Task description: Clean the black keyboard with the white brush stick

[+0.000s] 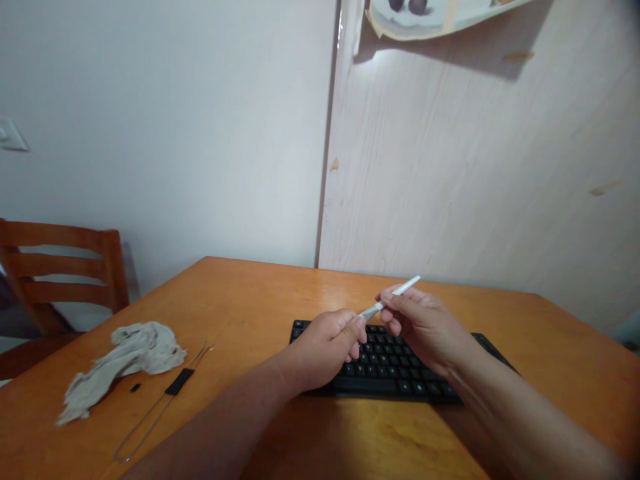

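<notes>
My right hand point(417, 320) pinches a slim white pen-like stick point(409, 285) between thumb and fingers, its white end pointing up to the right. My left hand point(333, 343) is closed around the stick's lower, greyish end, hiding its tip. Both hands are above a black keyboard point(373, 385), whose middle they partly cover. From this view I cannot tell exactly what kind of tool the stick is.
A crumpled grey cloth point(150, 350) lies on the left of the wooden table point(240, 293). Near it are a small black keycap-like piece point(135, 387) and a wire keycap puller point(180, 381) with a black middle. A wooden chair point(65, 267) stands at the left, walls behind.
</notes>
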Available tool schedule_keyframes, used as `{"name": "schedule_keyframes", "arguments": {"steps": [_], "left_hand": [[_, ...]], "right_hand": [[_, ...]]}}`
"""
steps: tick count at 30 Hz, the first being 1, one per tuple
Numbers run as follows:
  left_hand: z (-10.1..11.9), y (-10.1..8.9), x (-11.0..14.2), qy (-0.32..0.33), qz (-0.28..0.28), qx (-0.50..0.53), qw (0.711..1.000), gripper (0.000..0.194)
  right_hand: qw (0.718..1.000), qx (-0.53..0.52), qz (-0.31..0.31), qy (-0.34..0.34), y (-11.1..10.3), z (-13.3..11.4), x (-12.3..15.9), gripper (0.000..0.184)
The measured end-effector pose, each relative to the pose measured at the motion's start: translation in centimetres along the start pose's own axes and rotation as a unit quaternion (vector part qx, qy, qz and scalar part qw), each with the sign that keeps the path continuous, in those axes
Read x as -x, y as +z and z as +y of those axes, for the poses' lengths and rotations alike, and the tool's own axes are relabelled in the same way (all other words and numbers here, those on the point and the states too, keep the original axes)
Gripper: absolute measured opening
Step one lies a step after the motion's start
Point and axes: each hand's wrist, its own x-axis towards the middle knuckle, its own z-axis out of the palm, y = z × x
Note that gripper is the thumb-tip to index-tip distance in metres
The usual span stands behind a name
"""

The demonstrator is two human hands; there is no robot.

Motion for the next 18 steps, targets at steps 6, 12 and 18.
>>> {"name": "schedule_keyframes", "arguments": {"steps": [6, 12, 18], "left_hand": [[0.0, -0.4, -0.1, -0.015, -0.016, 0.012, 1.0, 0.043], [-0.9, -1.0, -0.5, -0.011, 0.029, 0.007, 1.0, 0.044], [-0.3, -1.1, -0.3, 0.104, 0.118, -0.202, 0.966, 0.042]], "right_hand": [[1.0, -0.008, 0.016, 0.0, -0.3, 0.1, -0.3, 0.027], [0.996, -0.033, 0.069, -0.04, -1.9, -0.5, -1.2, 0.025], [0.997, -0.01, 0.064, -0.034, -1.3, -0.4, -1.0, 0.028]]}}
